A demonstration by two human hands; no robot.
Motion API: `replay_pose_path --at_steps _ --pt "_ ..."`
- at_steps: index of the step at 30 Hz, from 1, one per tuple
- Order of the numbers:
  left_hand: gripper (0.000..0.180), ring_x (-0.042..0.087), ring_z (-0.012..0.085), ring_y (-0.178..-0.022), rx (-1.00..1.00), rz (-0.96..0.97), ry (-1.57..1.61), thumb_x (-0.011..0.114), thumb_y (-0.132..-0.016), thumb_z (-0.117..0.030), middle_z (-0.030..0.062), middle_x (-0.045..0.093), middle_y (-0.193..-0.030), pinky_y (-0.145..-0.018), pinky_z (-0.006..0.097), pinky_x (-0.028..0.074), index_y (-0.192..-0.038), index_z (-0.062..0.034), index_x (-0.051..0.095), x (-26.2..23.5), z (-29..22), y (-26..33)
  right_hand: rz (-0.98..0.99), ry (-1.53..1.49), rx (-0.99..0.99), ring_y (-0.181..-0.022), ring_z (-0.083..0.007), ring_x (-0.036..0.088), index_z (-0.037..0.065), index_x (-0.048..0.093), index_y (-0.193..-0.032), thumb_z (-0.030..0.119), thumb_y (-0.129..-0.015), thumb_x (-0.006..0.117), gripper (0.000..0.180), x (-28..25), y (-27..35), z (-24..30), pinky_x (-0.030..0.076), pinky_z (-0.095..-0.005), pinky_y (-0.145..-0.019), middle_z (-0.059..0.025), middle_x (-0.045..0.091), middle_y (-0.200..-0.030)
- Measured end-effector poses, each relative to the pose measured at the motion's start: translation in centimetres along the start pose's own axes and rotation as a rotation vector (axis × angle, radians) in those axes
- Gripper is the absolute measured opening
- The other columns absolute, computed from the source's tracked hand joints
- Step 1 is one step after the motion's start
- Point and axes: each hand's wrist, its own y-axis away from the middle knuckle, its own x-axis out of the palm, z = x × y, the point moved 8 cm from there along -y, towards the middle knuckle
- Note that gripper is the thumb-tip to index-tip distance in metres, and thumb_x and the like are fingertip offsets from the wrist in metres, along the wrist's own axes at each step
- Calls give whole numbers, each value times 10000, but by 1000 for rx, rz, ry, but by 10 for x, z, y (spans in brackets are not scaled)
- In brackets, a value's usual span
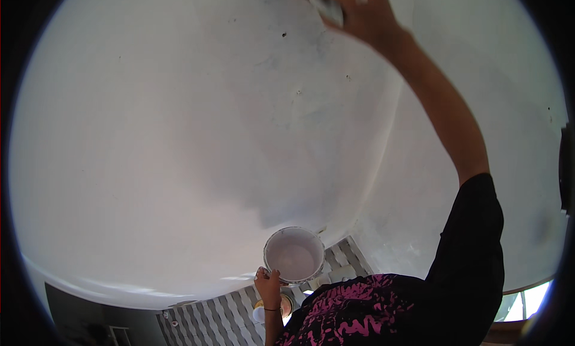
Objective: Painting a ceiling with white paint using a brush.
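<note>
left hand [269, 284] grips a white bucket [294, 255]; right hand [353, 10] clutches, seemingly, a brush [323, 3].

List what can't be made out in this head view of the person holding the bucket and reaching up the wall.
- Right hand: motion-blurred and cut off by the top edge; the tool it grips cannot be identified.
- Bucket held by the left hand: its contents look pale, but the level is unclear.
- Small round containers on the floor: mostly hidden behind the left forearm and patterned clothing.
- Lower left corner: dark, shapes too small to tell.
</note>
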Motion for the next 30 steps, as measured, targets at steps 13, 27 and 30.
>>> replay_pose_path --at_steps 13,27,30 --pt "219 509 90 -545 -4 39 -95 630 -815 -48 4 477 -701 -426 298 561 -784 -70 414 1 -2 -1 361 -141 343 -1064 -268 678 123 757 -996 48 -749 752 258 -30 255 152 597 -340 -760 -73 681 -1102" --pt "206 547 127 -526 24 123 -16 606 -790 -32 19 466 -671 -438 339 597 -756 -59 405 8 -15 2 716 -692 460 -783 -244 661 90 724 -917 35 -794 742 136 -10 135 83 528 -350 -657 -53 699 -850" --pt "226 495 94 -515 40 99 -20 617 -784 -22 -1 441 -652 -416 318 578 -751 -74 400 4 -21 6 738 -773 591 -790 -167 665 62 739 -908 -5 -783 735 142 -2 68 18 519 -305 -718 -66 731 -878"
